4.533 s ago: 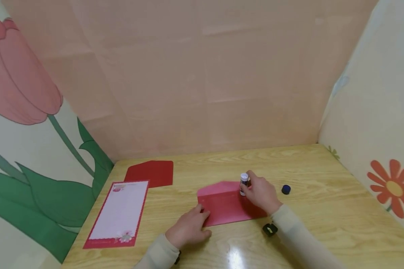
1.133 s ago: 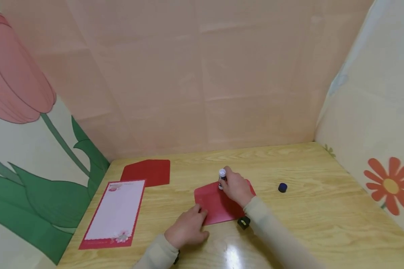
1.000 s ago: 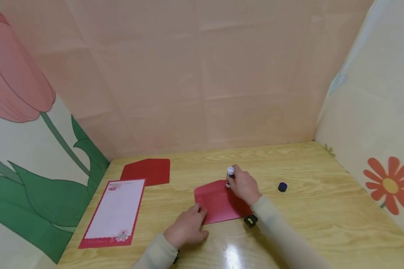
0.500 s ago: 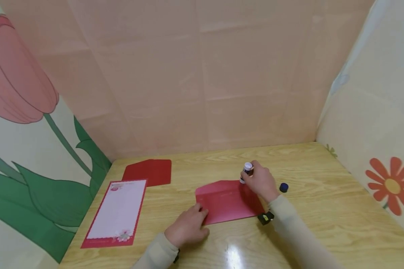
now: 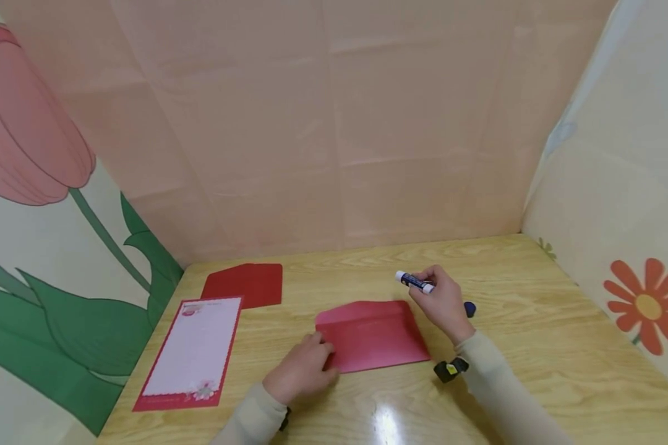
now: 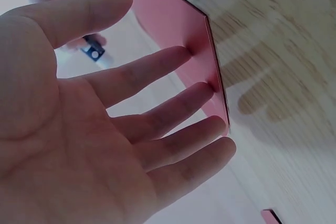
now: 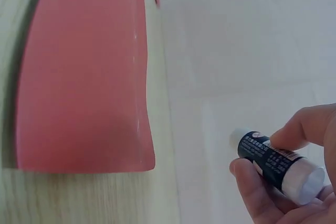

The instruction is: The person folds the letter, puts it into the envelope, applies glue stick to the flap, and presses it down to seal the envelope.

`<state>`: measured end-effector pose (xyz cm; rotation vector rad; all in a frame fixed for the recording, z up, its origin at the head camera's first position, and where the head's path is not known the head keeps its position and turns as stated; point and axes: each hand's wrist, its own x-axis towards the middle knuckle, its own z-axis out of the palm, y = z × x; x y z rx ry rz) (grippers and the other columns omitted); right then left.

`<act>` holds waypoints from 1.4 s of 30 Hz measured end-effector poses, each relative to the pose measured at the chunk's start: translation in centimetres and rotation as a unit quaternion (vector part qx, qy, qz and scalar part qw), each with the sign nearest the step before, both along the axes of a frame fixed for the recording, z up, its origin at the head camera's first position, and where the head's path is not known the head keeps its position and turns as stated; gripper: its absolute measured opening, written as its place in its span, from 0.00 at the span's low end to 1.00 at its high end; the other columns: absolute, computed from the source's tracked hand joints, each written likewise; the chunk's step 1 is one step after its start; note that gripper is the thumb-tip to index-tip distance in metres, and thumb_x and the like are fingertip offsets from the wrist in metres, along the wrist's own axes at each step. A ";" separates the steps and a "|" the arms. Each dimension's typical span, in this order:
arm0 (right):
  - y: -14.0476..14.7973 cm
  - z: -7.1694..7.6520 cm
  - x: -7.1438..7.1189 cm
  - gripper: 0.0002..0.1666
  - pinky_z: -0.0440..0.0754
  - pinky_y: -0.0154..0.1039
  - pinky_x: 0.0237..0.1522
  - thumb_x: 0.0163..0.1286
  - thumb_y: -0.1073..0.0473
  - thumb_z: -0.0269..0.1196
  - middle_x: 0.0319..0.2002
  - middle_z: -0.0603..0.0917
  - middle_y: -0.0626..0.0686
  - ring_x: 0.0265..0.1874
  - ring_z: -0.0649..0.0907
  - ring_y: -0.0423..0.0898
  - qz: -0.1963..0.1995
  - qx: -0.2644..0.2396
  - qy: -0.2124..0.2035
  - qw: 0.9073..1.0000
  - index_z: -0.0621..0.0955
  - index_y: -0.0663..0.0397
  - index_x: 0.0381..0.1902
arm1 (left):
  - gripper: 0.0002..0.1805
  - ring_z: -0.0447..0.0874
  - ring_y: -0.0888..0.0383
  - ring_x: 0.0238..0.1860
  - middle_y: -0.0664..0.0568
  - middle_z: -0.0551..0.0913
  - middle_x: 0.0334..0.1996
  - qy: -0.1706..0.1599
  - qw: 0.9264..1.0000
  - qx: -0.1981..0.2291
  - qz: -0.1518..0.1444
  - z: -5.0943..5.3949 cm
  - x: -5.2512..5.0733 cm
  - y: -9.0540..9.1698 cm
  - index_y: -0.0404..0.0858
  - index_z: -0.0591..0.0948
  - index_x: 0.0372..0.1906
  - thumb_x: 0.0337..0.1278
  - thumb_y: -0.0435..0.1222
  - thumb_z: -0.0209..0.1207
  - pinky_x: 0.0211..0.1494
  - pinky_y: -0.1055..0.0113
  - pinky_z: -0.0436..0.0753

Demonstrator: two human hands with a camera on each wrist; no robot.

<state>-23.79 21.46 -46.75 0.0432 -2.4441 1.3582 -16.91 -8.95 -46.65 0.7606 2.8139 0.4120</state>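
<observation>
A pink-red envelope (image 5: 378,346) lies on the table with its flap raised toward the far side. My left hand (image 5: 300,371) is at its left edge; in the left wrist view the fingers are nearly straight, and some fingertips (image 6: 181,52) touch the envelope. To the right, my right hand (image 5: 444,307) pinches a glue stick (image 5: 414,282) between thumb and fingers, raised off the paper and tilted almost level. The glue stick (image 7: 270,158) has a dark label and white ends in the right wrist view. A dark blue cap (image 5: 470,309) sits just beyond that hand, on the table.
On the left lies a white letter sheet (image 5: 195,352) with a red border and a flower. It overlaps a second, darker red envelope (image 5: 250,284) behind it. A pink sheet wall (image 5: 334,136) closes off the table's (image 5: 534,358) back.
The right hand slid the glue stick left, then right along the flap, and has now lifted and tilted it away. The left hand and the envelope have shifted slightly left.
</observation>
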 end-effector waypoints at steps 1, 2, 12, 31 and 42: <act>0.0 0.0 0.0 0.12 0.78 0.34 0.25 0.62 0.65 0.65 0.49 0.87 0.60 0.38 0.83 0.51 0.002 -0.005 -0.003 1.000 0.75 0.59 0.42 | 0.18 0.69 0.58 0.42 0.54 0.75 0.43 -0.002 1.000 -0.001 0.001 0.1 0.0 -0.1 0.36 0.83 0.48 0.60 0.45 0.65 0.47 0.63 0.77; 0.1 -0.1 -0.1 0.11 0.78 0.34 0.25 0.62 0.66 0.65 0.49 0.87 0.60 0.38 0.83 0.52 0.004 -0.010 -0.007 1.000 0.74 0.59 0.40 | 0.18 0.69 0.58 0.43 0.54 0.75 0.43 -0.006 1.000 -0.001 0.002 0.2 -0.1 -0.2 0.36 0.83 0.49 0.61 0.45 0.65 0.48 0.63 0.77; 0.7 0.0 0.1 0.11 0.84 0.41 0.51 0.75 0.66 0.57 0.60 0.72 0.74 0.47 0.87 0.48 0.073 -0.249 -0.110 0.959 0.65 0.64 0.36 | 0.20 0.72 0.58 0.48 0.52 0.75 0.50 -0.033 0.999 0.015 0.013 0.1 -0.1 -0.6 0.36 0.83 0.53 0.62 0.45 0.64 0.55 0.59 0.78; 0.4 -0.1 0.4 0.39 0.84 0.41 0.50 0.74 0.58 0.61 0.58 0.72 0.65 0.51 0.83 0.55 0.122 -0.223 -0.165 0.953 0.58 0.63 0.75 | 0.21 0.72 0.57 0.51 0.51 0.75 0.54 -0.049 0.998 0.023 0.017 -0.1 0.0 -0.6 0.37 0.83 0.55 0.64 0.45 0.64 0.57 0.58 0.79; 0.5 -0.5 0.4 0.29 0.83 0.44 0.38 0.67 0.54 0.70 0.52 0.79 0.61 0.39 0.77 0.50 0.084 -0.093 -0.126 0.984 0.77 0.59 0.62 | 0.21 0.72 0.57 0.52 0.51 0.75 0.56 -0.049 0.998 0.026 0.012 0.0 -0.1 -0.6 0.36 0.83 0.55 0.64 0.45 0.64 0.58 0.59 0.79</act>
